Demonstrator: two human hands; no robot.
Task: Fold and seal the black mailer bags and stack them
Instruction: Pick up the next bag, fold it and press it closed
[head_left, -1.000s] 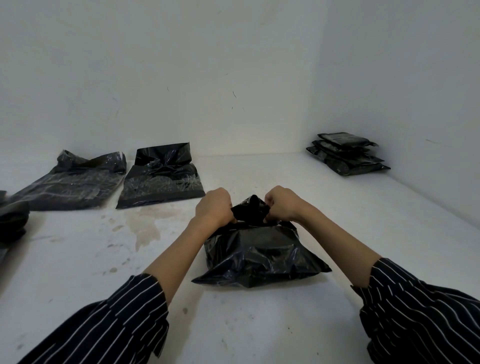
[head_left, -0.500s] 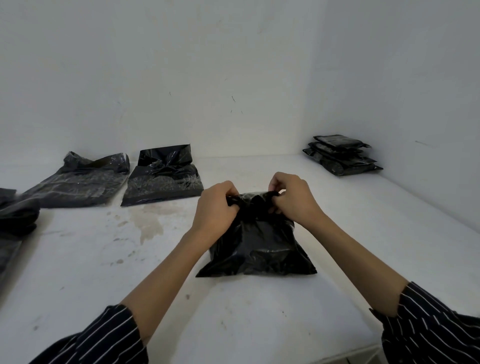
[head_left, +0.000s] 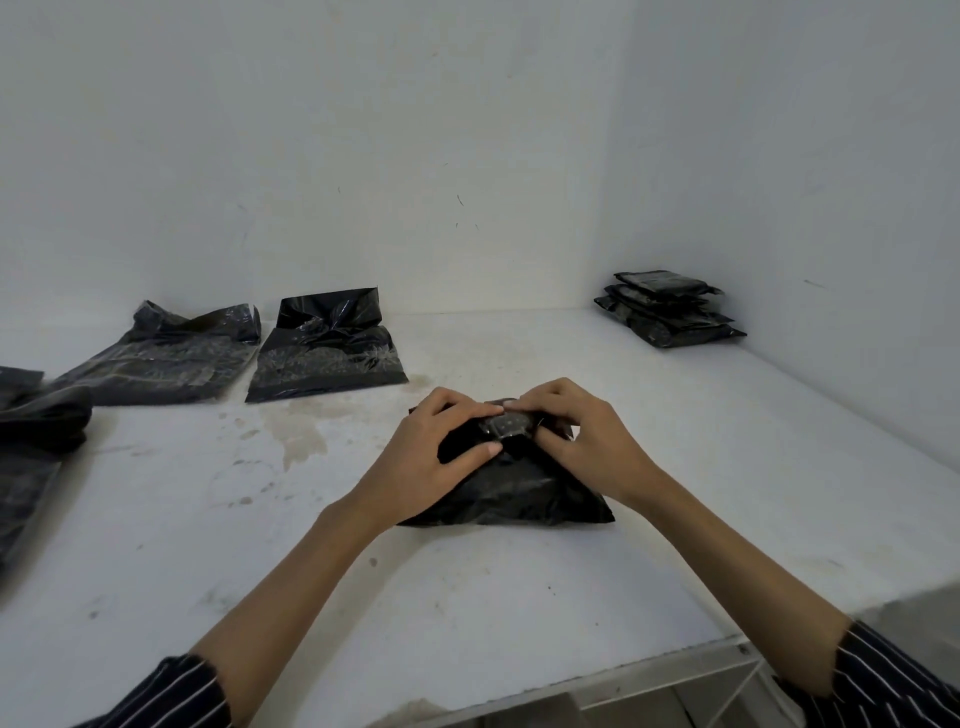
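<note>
A filled black mailer bag (head_left: 511, 493) lies in the middle of the white table (head_left: 519, 597). Its top flap is folded down toward me. My left hand (head_left: 436, 457) and my right hand (head_left: 582, 441) both press on the folded flap, fingertips meeting at its middle. A stack of sealed black mailer bags (head_left: 667, 314) sits in the far right corner. Two unsealed mailer bags lie flat at the back left, one bag (head_left: 324, 353) next to a second bag (head_left: 166, 353).
More black bags (head_left: 31, 431) pile up at the left edge. White walls close the back and right side. The table's front edge (head_left: 649, 670) runs near my right forearm. A brown stain (head_left: 301, 441) marks the tabletop.
The bag's upright bunched top has been folded over and flattened onto the bag. Both hands went from pinching the top to pressing down on the flap.
</note>
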